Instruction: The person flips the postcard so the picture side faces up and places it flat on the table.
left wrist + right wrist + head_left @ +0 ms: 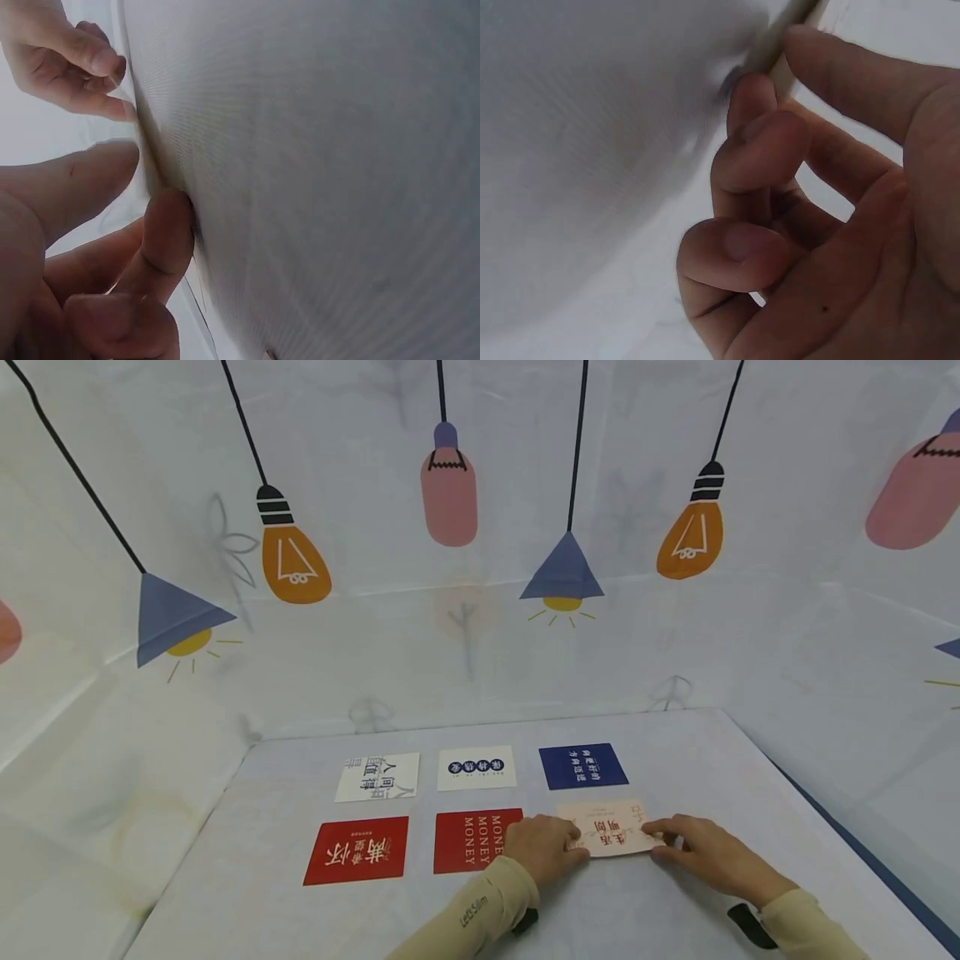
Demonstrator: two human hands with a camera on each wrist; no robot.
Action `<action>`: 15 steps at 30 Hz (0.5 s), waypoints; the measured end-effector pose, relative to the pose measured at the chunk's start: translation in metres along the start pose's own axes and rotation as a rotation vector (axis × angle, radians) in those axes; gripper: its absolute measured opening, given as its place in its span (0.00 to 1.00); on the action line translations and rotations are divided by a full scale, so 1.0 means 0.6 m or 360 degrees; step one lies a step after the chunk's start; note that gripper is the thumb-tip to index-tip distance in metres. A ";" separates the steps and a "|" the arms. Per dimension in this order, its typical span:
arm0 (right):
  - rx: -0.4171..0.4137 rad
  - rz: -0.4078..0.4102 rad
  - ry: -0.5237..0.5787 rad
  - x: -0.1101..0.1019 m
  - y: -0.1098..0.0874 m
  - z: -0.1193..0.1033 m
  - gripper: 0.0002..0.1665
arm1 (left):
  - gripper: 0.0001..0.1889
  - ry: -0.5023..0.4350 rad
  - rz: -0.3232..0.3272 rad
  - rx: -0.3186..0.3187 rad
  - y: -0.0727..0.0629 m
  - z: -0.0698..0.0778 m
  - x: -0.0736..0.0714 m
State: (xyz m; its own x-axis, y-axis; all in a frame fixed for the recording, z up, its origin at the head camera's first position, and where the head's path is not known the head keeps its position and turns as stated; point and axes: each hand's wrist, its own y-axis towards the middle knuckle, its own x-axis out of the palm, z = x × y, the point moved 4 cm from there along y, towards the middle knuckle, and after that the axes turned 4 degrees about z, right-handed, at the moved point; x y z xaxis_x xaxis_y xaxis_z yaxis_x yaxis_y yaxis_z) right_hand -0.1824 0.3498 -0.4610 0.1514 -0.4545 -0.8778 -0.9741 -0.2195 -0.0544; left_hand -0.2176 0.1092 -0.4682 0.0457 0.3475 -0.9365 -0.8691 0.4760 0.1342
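Note:
A cream card (pixel 609 828) with red lettering lies at the right end of the front row, its near edge bowed slightly. My left hand (pixel 542 849) pinches its left edge, while my right hand (pixel 712 857) pinches the right edge. In the left wrist view the card's thin edge (pixel 152 161) runs between the two hands, close to the white surface. Curled fingers (pixel 761 150) and a thumb stand at the card in the right wrist view. Beside my left hand lies a red card (pixel 468 841) printed with MONEY, its right part covered by that hand.
Another red card (pixel 357 852) lies at front left. Behind are a white card with grey lettering (pixel 377 777), a white card with blue circles (pixel 477 768) and a blue card (pixel 583 767). White sheeting (pixel 480 677) with printed lamps encloses the white table (pixel 247 868).

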 end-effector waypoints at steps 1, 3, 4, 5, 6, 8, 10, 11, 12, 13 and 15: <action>0.0022 -0.0013 -0.0008 0.000 0.001 0.000 0.24 | 0.15 0.0009 -0.0001 0.0004 0.001 0.001 0.000; 0.0064 -0.0027 -0.0026 0.000 0.002 -0.001 0.24 | 0.15 0.0025 -0.0003 0.0009 0.001 0.003 0.000; 0.0077 -0.0027 -0.0029 0.001 0.003 -0.002 0.25 | 0.15 0.0030 -0.0004 0.0009 0.002 0.004 0.000; 0.0085 -0.0023 -0.0033 0.001 0.004 -0.003 0.24 | 0.15 0.0033 -0.0005 0.0009 0.002 0.004 -0.001; 0.0093 -0.0017 -0.0027 0.001 0.004 -0.005 0.24 | 0.15 0.0039 -0.0006 0.0007 0.002 0.004 0.000; 0.0095 0.0002 -0.0025 0.002 0.006 -0.008 0.23 | 0.16 0.0039 -0.0012 0.0001 0.002 0.004 0.000; 0.0102 0.0022 -0.0022 0.002 0.008 -0.011 0.22 | 0.15 0.0029 -0.0014 -0.0003 0.002 0.004 0.001; 0.0110 0.0031 -0.0027 0.001 0.010 -0.013 0.21 | 0.15 0.0020 -0.0014 -0.0007 0.003 0.003 0.002; 0.0119 0.0039 -0.0032 0.000 0.011 -0.014 0.21 | 0.15 0.0008 -0.0012 -0.0007 0.003 0.002 0.002; 0.0129 0.0049 -0.0044 -0.001 0.013 -0.015 0.21 | 0.15 -0.0013 -0.0012 -0.0010 0.003 0.001 0.002; 0.0139 0.0079 -0.0052 -0.006 0.017 -0.020 0.21 | 0.15 -0.0060 0.0009 -0.0021 0.005 -0.001 0.000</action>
State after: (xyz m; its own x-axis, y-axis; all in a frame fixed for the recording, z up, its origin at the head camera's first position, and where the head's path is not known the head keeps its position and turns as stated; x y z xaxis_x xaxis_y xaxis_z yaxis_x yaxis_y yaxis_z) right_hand -0.1910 0.3390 -0.4528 0.0987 -0.4345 -0.8953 -0.9914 -0.1205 -0.0508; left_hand -0.2205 0.1099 -0.4680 0.0590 0.3804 -0.9230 -0.8757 0.4635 0.1350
